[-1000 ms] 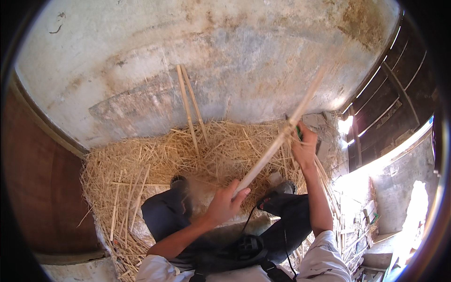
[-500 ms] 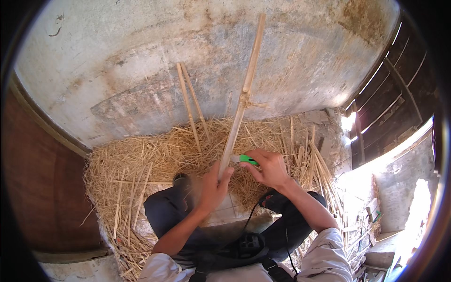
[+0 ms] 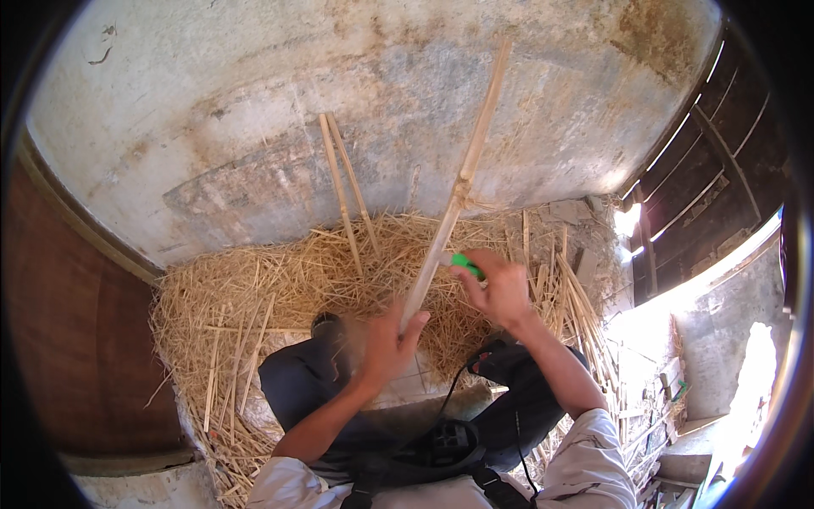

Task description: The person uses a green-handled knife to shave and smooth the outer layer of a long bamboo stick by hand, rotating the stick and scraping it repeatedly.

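Bamboo strip (image 3: 448,220) is gripped by the left hand (image 3: 386,349), while the right hand's (image 3: 502,293) fingers clasp a green-handled knife (image 3: 467,265) at its edge.

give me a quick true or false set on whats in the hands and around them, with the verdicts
1. The left grip holds a long pale wooden strip. True.
2. The right grip holds a red tool. False: the right grip holds a small bright-green tool.
3. Two thin tan wooden sticks rise from the loose yellow straw. True.
4. A flat reddish-brown panel stands at the picture's right edge. False: that panel is at the left.
5. The straw lies along the foot of a stained, pale grey wall. True.
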`<action>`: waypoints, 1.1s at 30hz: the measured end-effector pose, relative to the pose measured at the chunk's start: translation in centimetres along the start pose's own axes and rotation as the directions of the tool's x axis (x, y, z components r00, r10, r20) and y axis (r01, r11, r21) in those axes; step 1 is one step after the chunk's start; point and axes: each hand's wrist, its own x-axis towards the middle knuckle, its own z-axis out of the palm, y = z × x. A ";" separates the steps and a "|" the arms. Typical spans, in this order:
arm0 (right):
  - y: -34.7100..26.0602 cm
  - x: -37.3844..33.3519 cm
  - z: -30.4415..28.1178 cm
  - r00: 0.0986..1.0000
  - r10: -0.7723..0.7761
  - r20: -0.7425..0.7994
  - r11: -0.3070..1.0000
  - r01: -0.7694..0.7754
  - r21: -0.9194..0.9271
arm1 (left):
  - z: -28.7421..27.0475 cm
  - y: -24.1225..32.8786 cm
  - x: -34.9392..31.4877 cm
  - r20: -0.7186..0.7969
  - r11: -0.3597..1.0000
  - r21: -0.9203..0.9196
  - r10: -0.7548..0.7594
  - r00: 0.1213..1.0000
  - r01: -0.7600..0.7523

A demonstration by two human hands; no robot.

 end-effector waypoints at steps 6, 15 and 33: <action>2.6 1.4 -1.9 0.992 0.082 -0.099 0.996 -0.084 -0.021 | 0.1 0.2 -0.4 0.073 0.998 -0.026 -0.057 0.996 0.059; -0.9 -1.6 1.0 0.987 -0.137 0.081 0.984 0.127 0.124 | 0.7 -0.1 -0.1 0.065 0.949 -0.281 -0.132 0.989 0.145; -0.8 0.0 -0.3 0.998 -0.018 0.059 0.999 0.016 0.038 | -0.2 0.2 -0.1 0.051 0.991 -0.090 -0.096 0.994 0.100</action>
